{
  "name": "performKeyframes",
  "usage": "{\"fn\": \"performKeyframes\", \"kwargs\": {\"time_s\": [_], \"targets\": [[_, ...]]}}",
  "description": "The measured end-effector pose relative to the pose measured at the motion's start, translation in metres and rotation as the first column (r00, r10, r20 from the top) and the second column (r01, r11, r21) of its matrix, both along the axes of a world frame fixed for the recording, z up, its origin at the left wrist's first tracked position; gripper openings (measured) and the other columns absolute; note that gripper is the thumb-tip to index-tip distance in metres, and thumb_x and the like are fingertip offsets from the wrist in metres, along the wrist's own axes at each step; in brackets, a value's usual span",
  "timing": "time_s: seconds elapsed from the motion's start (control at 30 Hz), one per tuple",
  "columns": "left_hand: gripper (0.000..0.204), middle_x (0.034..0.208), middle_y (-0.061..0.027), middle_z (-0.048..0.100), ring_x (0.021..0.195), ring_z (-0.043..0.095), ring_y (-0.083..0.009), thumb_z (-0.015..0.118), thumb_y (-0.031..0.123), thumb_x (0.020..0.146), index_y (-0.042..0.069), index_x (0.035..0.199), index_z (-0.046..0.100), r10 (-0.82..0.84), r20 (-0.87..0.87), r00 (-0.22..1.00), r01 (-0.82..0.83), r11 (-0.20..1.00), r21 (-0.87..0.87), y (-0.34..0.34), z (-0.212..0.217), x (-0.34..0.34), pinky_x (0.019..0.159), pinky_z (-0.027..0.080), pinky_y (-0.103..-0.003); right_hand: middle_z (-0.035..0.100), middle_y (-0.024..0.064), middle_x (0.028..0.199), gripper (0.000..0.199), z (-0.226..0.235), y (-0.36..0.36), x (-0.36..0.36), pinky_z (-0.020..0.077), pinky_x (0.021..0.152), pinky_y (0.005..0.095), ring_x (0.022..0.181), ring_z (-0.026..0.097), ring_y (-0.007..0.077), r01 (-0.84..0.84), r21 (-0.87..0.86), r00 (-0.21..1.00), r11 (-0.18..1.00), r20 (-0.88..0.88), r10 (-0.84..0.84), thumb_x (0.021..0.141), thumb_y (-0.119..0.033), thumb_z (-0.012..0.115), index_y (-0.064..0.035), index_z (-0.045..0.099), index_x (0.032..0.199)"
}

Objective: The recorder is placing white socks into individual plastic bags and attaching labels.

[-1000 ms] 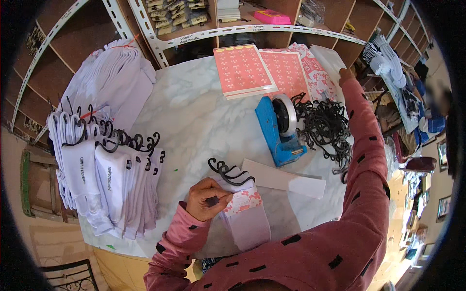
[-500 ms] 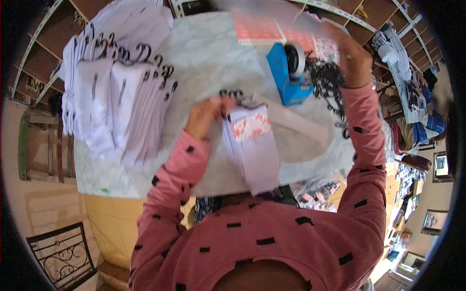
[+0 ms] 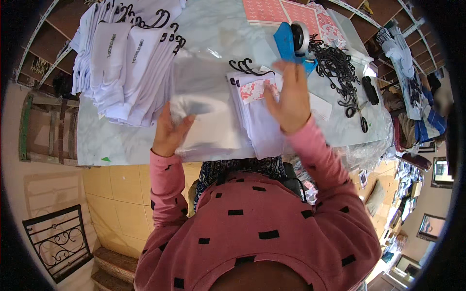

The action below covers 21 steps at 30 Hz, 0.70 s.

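While a clear plastic bag (image 3: 208,119) is spread on the marbled table (image 3: 131,145), its left side is met by the left hand (image 3: 170,133), whose thumb is held apart from the fingers; whether the plastic is touched by every fingertip cannot be told. Just to the right of the bag, a bundle of white socks (image 3: 262,127) is laid near the table's front edge, topped by black hooks (image 3: 244,65) and wrapped by a pink-and-white label (image 3: 252,92). Over the right side of this bundle the right hand (image 3: 292,99) is seen, blurred, with its fingers close together and its thumb set apart across the label; firm contact cannot be made out. Beyond it a blue tape dispenser (image 3: 283,43) is placed, with loose black hooks (image 3: 335,63) heaped beside it. More white socks (image 3: 124,72) are stacked at the left.
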<state>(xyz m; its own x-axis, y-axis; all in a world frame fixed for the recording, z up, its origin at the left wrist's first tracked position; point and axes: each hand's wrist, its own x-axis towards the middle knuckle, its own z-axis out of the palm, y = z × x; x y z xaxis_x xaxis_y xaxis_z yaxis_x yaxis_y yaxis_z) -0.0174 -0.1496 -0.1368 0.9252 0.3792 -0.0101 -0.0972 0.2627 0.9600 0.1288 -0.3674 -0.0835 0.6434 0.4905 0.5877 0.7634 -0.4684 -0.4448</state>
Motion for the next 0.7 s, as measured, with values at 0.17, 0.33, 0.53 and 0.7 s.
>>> {"fn": "performKeyframes", "kwargs": {"time_s": [0.17, 0.33, 0.53, 0.7], "targets": [[0.054, 0.085, -0.0144, 0.061, 0.069, 0.060, -0.0221, 0.072, 0.014, 0.065, -0.003, 0.108, 0.045, 0.366, -0.029, 0.930, -0.191, 0.550, 0.813, -0.012, -0.007, -0.009, 0.061, 0.047, -0.031, 0.042, 0.0157, 0.103, 0.054, -0.020, 0.009, -0.037, 0.0371, 0.078, 0.0429, 0.095, 0.042, 0.0324, 0.099, -0.237, 0.993, 0.966, -0.038, -0.111, 0.061, -0.020, 0.066, -0.0046, 0.043, 0.107], [0.019, 0.069, -0.0136, 0.061, 0.063, 0.061, -0.0292, 0.063, 0.015, 0.075, 0.000, 0.086, 0.061, 0.464, 0.022, 0.886, -0.243, 0.424, 0.872, -0.005, -0.003, -0.021, 0.058, 0.046, -0.033, 0.045, 0.0153, 0.099, 0.053, -0.029, -0.001, -0.005, 0.0376, 0.081, 0.0401, 0.095, 0.043, 0.0323, 0.084, -0.224, 0.993, 0.971, -0.061, -0.100, 0.061, -0.015, 0.066, -0.0055, 0.044, 0.108], [0.017, 0.068, -0.0100, 0.061, 0.055, 0.054, -0.0183, 0.050, 0.016, 0.085, 0.004, 0.088, 0.062, 0.484, 0.198, 0.852, -0.286, 0.114, 0.952, -0.012, 0.017, -0.033, 0.051, 0.041, -0.028, 0.056, 0.0206, 0.091, 0.040, -0.018, -0.011, 0.012, 0.0447, 0.070, 0.0418, 0.081, 0.055, 0.0378, 0.103, -0.156, 0.985, 0.982, -0.119, -0.123, 0.068, -0.014, 0.059, -0.0007, 0.046, 0.104], [0.023, 0.086, -0.0042, 0.063, 0.061, 0.051, -0.0074, 0.052, 0.010, 0.084, 0.011, 0.108, 0.052, 0.161, -0.269, 0.950, -0.190, 0.978, -0.086, -0.032, 0.058, -0.030, 0.052, 0.040, -0.019, 0.058, 0.0229, 0.092, 0.043, -0.006, -0.041, 0.033, 0.0473, 0.069, 0.0359, 0.079, 0.059, 0.0339, 0.214, -0.098, 0.958, 0.972, -0.173, -0.228, 0.071, -0.010, 0.051, 0.0010, 0.042, 0.112]]}}
